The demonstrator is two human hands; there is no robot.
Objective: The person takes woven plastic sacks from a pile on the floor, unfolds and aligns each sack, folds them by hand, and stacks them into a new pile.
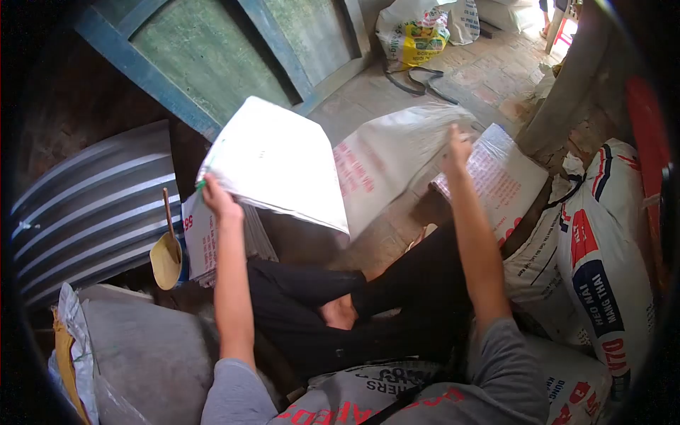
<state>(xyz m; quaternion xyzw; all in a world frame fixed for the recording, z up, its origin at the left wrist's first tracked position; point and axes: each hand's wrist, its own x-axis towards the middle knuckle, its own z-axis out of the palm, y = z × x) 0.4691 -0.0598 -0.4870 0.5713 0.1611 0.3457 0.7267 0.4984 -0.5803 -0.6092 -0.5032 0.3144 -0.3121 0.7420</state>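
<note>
My left hand [223, 200] is closed on the near-left edge of a flat white sack [276, 152], which tilts up and is bright with glare. A bit of green shows at the gripped edge. My right hand [458, 147] is closed at the far-right edge of a white woven sack [382, 152] with red print, whose folds run toward the fingers. Close to the right forearm lies a pile of printed sacks [499, 166]. Beside my left forearm, a stack of folded sacks [202, 237] leans near my knee.
A yellow scoop [167, 262] with a wooden handle stands by corrugated metal sheeting [99, 205]. Full feed sacks [602, 269] crowd the right side. A blue-framed green door panel [212, 57] is ahead. A printed bag [413, 35] and black strap [418, 85] lie on the brick floor.
</note>
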